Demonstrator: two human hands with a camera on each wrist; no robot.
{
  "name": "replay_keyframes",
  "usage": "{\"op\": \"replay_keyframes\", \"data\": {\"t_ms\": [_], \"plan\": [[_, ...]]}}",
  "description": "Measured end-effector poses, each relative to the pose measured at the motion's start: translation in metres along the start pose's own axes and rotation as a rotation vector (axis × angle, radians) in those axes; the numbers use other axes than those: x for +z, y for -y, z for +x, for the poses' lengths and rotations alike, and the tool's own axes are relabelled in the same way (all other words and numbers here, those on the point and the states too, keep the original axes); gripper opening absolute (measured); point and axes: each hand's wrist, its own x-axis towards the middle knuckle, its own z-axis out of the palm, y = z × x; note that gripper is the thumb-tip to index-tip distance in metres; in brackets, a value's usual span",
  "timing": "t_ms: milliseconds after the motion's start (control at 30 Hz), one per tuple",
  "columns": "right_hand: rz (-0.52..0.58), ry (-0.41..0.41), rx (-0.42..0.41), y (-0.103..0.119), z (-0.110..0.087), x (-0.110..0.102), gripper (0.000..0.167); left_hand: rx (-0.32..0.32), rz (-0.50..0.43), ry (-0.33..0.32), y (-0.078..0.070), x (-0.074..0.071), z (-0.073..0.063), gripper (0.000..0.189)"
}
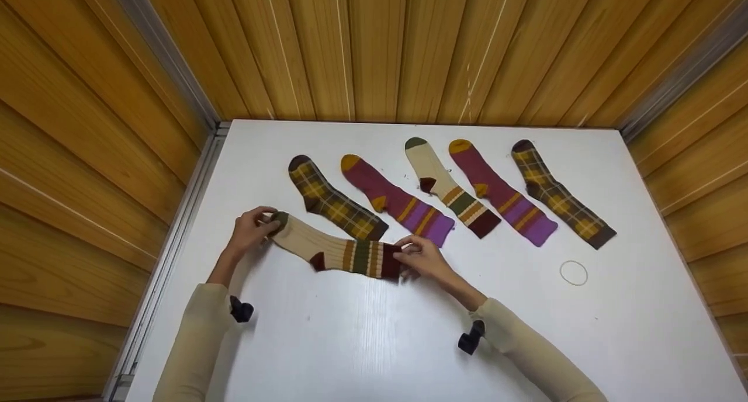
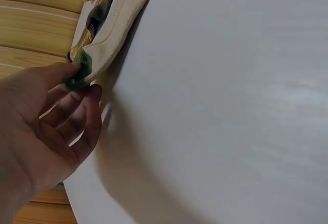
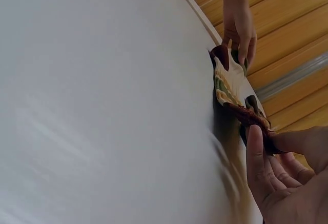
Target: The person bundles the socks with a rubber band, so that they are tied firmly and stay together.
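A cream ribbed sock (image 1: 327,247) with a green toe, dark red heel and striped leg is stretched between both hands. My left hand (image 1: 250,231) pinches its green toe (image 2: 82,71) between thumb and fingers. At the other end, my right hand (image 1: 422,258) pinches the dark red cuff (image 3: 251,119). Shadows fall under the sock and the hands. Just behind it lie a brown-and-yellow plaid sock (image 1: 336,200) and a maroon sock (image 1: 397,197) with a purple striped leg; the held sock overlaps the plaid cuff in the head view.
Farther right lie another cream sock (image 1: 447,183), another maroon sock (image 1: 502,191) and another plaid sock (image 1: 558,191), slanted alike. A thin pale ring (image 1: 574,273) lies on the white table (image 1: 350,343) at right. Wood-plank walls (image 1: 380,51) surround the table's back and sides.
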Motion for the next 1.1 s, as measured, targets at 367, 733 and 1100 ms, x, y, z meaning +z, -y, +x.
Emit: {"op": "replay_keyframes", "data": {"t_ms": [367, 733, 1100], "plan": [[-0.026, 0.004, 0.041, -0.015, -0.034, -0.075, 0.041, 0.059, 0.037, 0.261, -0.024, 0.04, -0.026, 0.033], [-0.107, 0.027, 0.09, -0.024, -0.062, -0.129, 0.043, 0.196, 0.062, 0.394, -0.04, 0.078, -0.041, 0.031], [-0.169, -0.023, 0.037, -0.034, -0.075, -0.143, 0.043, 0.25, 0.065, 0.314, -0.048, 0.099, -0.046, 0.034]]}}
